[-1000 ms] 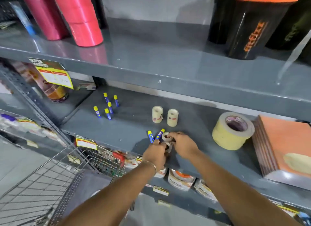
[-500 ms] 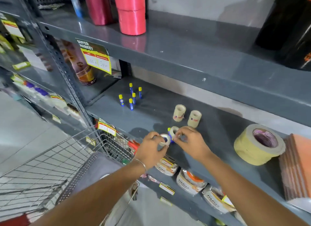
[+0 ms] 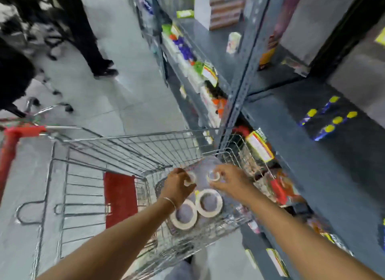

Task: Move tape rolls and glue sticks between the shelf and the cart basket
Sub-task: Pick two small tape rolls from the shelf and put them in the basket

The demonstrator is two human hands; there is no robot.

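Over cart basket point(image 3: 129, 148), fingers point(image 3: 188, 180) pinch small tape rolls point(image 3: 213, 176).

Bystander's dark legs point(image 3: 87, 36) on grey floor point(image 3: 129, 75), upper left.

Two tape rolls point(image 3: 195, 209) lie flat (side by side) in the cart basket point(image 3: 129, 148).

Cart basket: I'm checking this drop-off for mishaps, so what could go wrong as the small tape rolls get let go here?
1. The left hand and right hand each hold a small tape roll above the cart basket; its wire mesh might let a small roll slip through.
2. Two larger tape rolls already lie below, so a dropped roll could bounce off them.
3. The picture is motion-blurred; a hurried release might miss.
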